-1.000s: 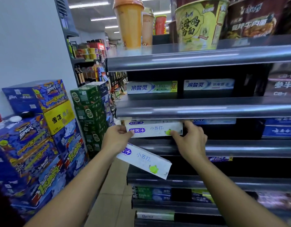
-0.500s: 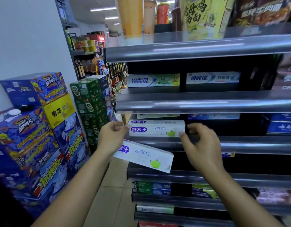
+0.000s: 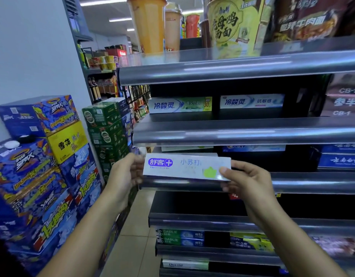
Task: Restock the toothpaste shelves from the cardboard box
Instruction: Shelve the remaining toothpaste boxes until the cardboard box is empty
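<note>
A white toothpaste box [image 3: 184, 166] with a blue logo and a green mark is level in front of the middle shelf edge [image 3: 302, 182]. My left hand [image 3: 122, 174] grips its left end. My right hand [image 3: 246, 180] pinches its right end, thumb on the front face. Behind and above it, another white toothpaste box [image 3: 184, 148] shows under the shelf lip. Whether the held box touches the shelf is hidden. The cardboard box is out of view.
More toothpaste boxes [image 3: 179, 104] lie on the shelf above, blue ones [image 3: 340, 159] at the right, green ones [image 3: 180, 236] lower down. Cup noodles [image 3: 230, 25] stand on top. Stacked drink cartons [image 3: 43, 156] fill the left; a tiled aisle [image 3: 132, 236] runs between.
My left hand raised the tilted toothpaste box up to shelf height and levelled it. My right hand left the box on the shelf and took the held box's right end.
</note>
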A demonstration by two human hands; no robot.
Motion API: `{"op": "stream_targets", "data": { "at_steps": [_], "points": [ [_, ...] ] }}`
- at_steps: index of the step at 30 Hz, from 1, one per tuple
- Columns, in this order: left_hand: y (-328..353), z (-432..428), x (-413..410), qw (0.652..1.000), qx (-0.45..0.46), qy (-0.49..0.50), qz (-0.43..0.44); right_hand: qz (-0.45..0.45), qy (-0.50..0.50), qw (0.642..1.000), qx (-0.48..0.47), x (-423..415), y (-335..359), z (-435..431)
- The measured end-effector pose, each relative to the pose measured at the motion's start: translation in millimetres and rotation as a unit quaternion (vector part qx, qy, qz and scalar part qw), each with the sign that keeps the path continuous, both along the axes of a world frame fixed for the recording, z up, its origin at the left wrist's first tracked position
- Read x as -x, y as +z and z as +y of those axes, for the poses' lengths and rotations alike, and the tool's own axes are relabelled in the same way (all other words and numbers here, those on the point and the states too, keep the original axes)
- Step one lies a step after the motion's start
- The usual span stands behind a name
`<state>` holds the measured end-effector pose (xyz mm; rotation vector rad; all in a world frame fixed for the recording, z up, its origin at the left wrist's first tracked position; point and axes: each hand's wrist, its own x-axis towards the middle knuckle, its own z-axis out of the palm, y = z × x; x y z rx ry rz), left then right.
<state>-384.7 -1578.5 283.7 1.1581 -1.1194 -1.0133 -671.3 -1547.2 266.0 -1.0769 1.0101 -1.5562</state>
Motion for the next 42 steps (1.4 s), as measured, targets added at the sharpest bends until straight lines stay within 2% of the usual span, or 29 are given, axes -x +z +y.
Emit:
{"op": "stream_targets", "data": {
  "at_steps": [3, 6, 14, 22, 25, 30, 36, 39, 42],
  "points": [
    [-4.8, 4.6, 2.1, 1.000, 0.018, -0.015, -0.021, -0.021, -0.041, 0.999, -0.009, 0.7, 7.3, -9.4],
    [-5.9, -3.3, 5.2, 0.998, 0.038, 0.028, -0.033, -0.021, -0.052, 0.998, 0.007, -3.5, 13.1, -19.7],
    [-12.2, -21.7, 10.2, 0.994, 0.066, 0.056, -0.069, 0.053, -0.092, 0.992, 0.063, -12.4, 15.0, -43.7],
    [-12.4, -48.2, 7.8, 0.979, 0.087, 0.124, -0.138, 0.201, -0.147, 0.966, 0.074, -13.6, 11.0, -59.0],
    [-16.2, -52.9, 6.2, 0.977, 0.068, 0.117, -0.167, 0.262, -0.172, 0.948, 0.051, -13.6, 5.6, -59.4],
    [-29.1, -53.4, 1.3, 0.980, 0.049, 0.110, -0.161, 0.343, -0.170, 0.921, 0.066, -8.6, -6.8, -52.0],
    [-21.9, -62.7, -0.8, 0.982, 0.030, 0.114, -0.148, 0.373, -0.222, 0.901, 0.010, -14.3, 4.2, -70.0],
    [-17.5, -73.0, -1.2, 0.980, 0.020, 0.126, -0.155, 0.391, -0.238, 0.888, -0.051, -18.1, 10.4, -87.6],
    [-14.1, -84.2, -1.2, 0.977, 0.006, 0.139, -0.158, 0.416, -0.216, 0.878, -0.098, -20.1, 11.7, -105.8]
  ]
}}
